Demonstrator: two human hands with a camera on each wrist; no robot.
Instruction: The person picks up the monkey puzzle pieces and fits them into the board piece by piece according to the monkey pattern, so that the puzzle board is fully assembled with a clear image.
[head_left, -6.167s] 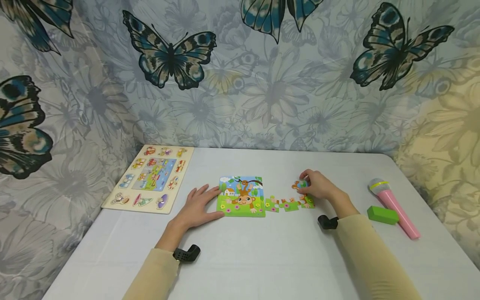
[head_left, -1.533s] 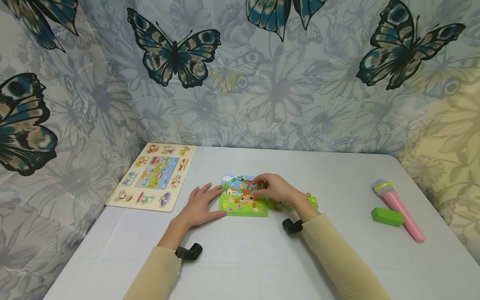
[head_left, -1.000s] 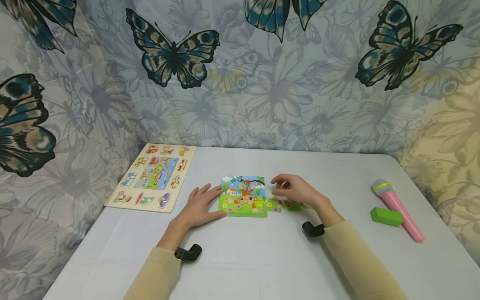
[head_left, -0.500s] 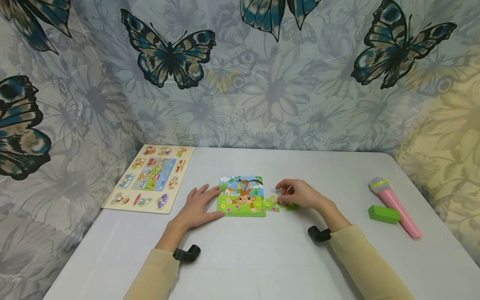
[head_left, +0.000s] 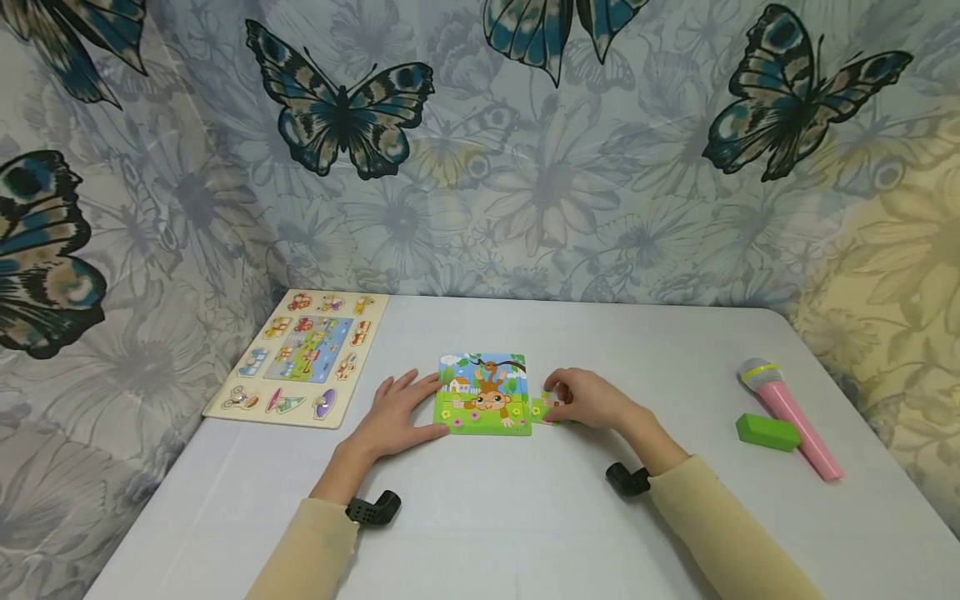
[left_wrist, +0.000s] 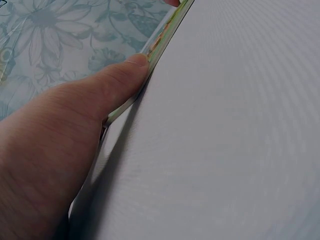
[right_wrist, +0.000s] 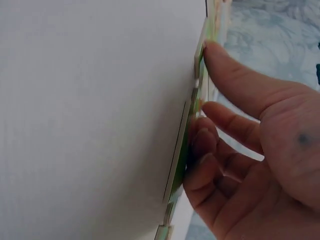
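A small square monkey picture puzzle lies face up near the middle of the white table. My left hand rests at its left side with fingers spread; in the left wrist view the thumb touches the puzzle's near edge. Just right of the puzzle is a green flowered puzzle piece. The thumb and index finger of my right hand pinch it at its right side, and the other fingers are curled. More loose green puzzle pieces lie under this hand, mostly hidden in the head view.
A cream wooden picture board with small figures lies at the back left. On the right are a pink toy microphone and a green block against it. A butterfly-patterned cloth hangs behind the table.
My right hand was at the pieces farther right, then over the monkey puzzle; it has since drawn back right and come down on the loose pieces. My left hand stays put.
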